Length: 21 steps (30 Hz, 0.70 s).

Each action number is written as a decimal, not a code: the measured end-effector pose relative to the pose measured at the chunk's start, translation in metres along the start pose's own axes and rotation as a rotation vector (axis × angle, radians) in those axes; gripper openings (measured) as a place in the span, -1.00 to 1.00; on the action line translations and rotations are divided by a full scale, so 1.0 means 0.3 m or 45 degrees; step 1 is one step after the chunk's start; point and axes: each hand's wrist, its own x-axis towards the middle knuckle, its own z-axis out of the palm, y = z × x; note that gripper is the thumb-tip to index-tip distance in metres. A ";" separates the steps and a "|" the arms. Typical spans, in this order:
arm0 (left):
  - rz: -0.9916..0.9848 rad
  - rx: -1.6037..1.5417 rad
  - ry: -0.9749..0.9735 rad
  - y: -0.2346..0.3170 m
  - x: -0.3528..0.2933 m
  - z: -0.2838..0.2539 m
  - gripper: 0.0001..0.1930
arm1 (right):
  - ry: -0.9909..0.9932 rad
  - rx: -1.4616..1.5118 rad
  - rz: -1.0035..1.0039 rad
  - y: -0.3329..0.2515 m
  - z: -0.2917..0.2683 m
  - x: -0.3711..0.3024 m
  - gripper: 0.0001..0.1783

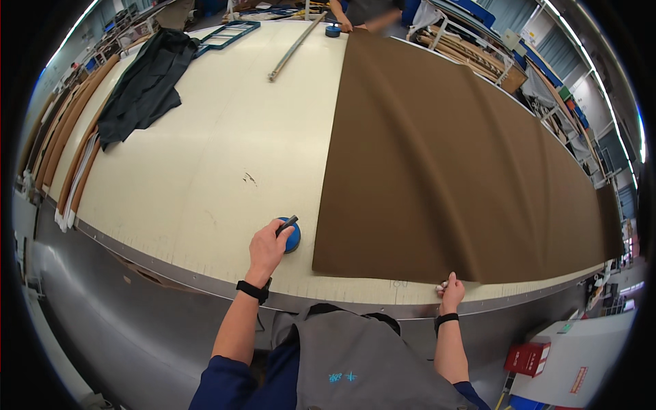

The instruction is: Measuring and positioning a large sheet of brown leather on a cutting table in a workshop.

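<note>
The right hand (451,295) is curled at the near edge of the brown cloth (437,164), its pinch impossible to confirm. The left hand (265,247) is closed round the black handle (288,224) of a blue weight (294,240) on the table (225,171), just left of the cloth. Beyond lie dark fabric (147,89), a rod (298,46) and, near a co-worker's hand (345,26), a second weight (333,31).

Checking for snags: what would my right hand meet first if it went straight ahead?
The brown sheet, at its near edge; your right hand appears right at it, though depth leaves actual contact unclear.
</note>
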 end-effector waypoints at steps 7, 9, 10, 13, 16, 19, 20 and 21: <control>-0.010 0.003 -0.025 -0.006 0.000 0.003 -0.73 | 0.019 0.093 0.061 -0.006 0.006 0.003 -0.61; -0.010 -0.001 -0.029 -0.007 0.000 0.007 -0.73 | 0.005 0.099 0.088 -0.003 0.001 0.010 -0.61; -0.019 0.009 -0.039 -0.008 0.000 0.008 -0.73 | 0.003 0.100 0.087 -0.001 0.001 0.014 -0.61; -0.026 0.027 -0.043 -0.002 -0.003 0.006 -0.74 | 0.014 0.057 0.099 0.007 -0.005 0.030 -0.61; -0.009 0.017 -0.011 -0.002 -0.012 0.008 -0.75 | -0.014 0.021 0.116 0.013 -0.007 0.043 -0.60; -0.006 0.002 0.012 0.006 -0.013 0.009 -0.76 | -0.040 0.009 0.095 0.027 -0.020 0.056 -0.59; -0.013 0.012 -0.005 0.008 -0.012 0.007 -0.76 | -0.031 0.005 0.100 0.030 -0.020 0.058 -0.58; -0.029 0.003 0.012 0.010 -0.012 0.004 -0.76 | -0.047 0.046 0.121 0.029 -0.023 0.057 -0.58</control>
